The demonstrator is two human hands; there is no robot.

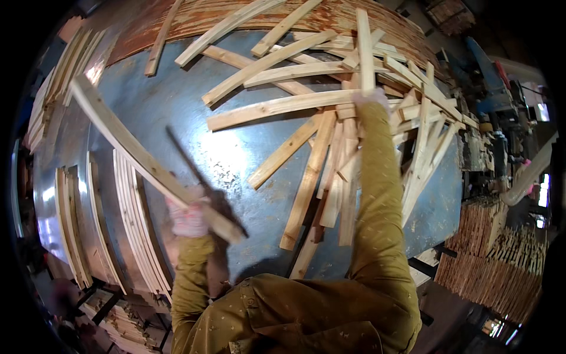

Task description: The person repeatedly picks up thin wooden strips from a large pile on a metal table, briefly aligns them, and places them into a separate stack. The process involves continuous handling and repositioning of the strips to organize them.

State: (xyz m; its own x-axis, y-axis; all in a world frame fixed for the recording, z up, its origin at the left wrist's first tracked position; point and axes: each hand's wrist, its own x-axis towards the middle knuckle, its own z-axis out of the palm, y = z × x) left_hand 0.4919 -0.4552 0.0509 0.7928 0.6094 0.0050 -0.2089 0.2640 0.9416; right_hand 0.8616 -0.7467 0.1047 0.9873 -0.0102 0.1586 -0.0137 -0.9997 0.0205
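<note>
head view: left hand (pixel 190 219) grips board (pixel 128 145); blue table (pixel 154 112) bears strips (pixel 309 183).

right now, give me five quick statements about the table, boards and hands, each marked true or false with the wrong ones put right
1. The left hand holds a long board. True.
2. The right hand is down by the waist. False: it reaches out to the jumbled pile of boards.
3. The table has a bright yellow top. False: most of what shows is blue.
4. Both sleeves are brownish. True.
5. The boards near the table's left edge lie crisscrossed. False: they lie roughly side by side.
</note>
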